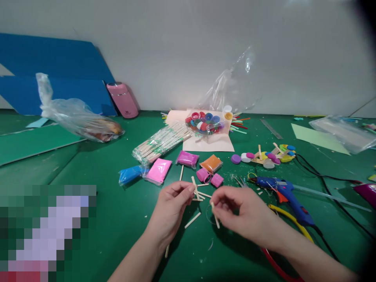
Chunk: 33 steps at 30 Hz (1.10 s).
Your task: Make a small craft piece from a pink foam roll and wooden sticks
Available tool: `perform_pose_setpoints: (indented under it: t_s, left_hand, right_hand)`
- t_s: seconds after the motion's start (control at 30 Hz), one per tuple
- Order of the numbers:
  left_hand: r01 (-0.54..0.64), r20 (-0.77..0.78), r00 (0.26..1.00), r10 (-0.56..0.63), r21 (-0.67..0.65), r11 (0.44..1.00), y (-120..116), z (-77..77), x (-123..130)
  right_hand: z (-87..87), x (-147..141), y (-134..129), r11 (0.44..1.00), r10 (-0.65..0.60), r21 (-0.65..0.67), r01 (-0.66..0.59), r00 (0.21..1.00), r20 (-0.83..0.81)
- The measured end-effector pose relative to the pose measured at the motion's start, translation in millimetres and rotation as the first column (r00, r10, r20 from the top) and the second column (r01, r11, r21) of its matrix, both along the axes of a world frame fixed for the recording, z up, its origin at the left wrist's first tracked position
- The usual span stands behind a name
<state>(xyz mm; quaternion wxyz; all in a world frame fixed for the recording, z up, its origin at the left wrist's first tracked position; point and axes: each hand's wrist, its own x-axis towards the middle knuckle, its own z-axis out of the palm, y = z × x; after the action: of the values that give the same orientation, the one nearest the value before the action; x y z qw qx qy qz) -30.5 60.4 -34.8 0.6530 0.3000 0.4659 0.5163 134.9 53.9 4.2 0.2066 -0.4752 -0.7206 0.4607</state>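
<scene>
My left hand (176, 205) pinches a short pale wooden stick (194, 182) between thumb and fingers, tilted upward. In my right hand (237, 207) another short wooden stick (216, 220) is pinched, pointing down toward the table, with a thin clear strand curling beside it. Several cut sticks (202, 194) lie between and beyond my hands. One loose stick (192, 220) rests on the green table just in front of them. A pink bottle cap (204, 175) and a second pink cap (217, 179) sit close behind the sticks.
A blue glue gun (289, 196) and yellow-handled pliers (290, 221) lie at the right, cords trailing. Clay packets (158, 171), bagged chopsticks (163, 141), bottle caps in a clear bag (205, 123) and a cap-and-stick model (268, 156) stand behind. A pink flask (123, 100) leans at the wall.
</scene>
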Motion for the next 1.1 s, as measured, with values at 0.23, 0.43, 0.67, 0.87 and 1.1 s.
perform_pose_setpoints:
  t_s: [0.23, 0.43, 0.67, 0.87, 1.1]
  left_hand:
    - [0.113, -0.233, 0.968, -0.095, 0.064, 0.992, -5, 1.7, 4]
    - [0.168, -0.37, 0.92, -0.127, 0.08, 0.983, -6, 7.6, 7]
    - [0.199, -0.444, 0.889, -0.114, 0.15, 0.969, -7, 4.0, 6]
    - [0.212, -0.469, 0.875, -0.121, 0.146, 0.966, -8, 5.2, 7]
    - [0.21, -0.461, 0.878, -0.127, 0.132, 0.969, -8, 5.3, 7]
  right_hand:
    - [-9.2, 2, 24, 0.965, -0.198, -0.231, 0.125, 0.924, -0.327]
    - [-12.1, -2, 20, 0.985, -0.156, -0.118, 0.129, 0.951, -0.266]
    - [-13.1, -4, 20, 0.984, -0.168, -0.1, 0.151, 0.967, -0.194]
    - [-10.9, -5, 21, 0.982, -0.171, -0.109, 0.153, 0.968, -0.183]
    - [-13.2, -6, 20, 0.985, -0.158, -0.095, 0.143, 0.97, -0.184]
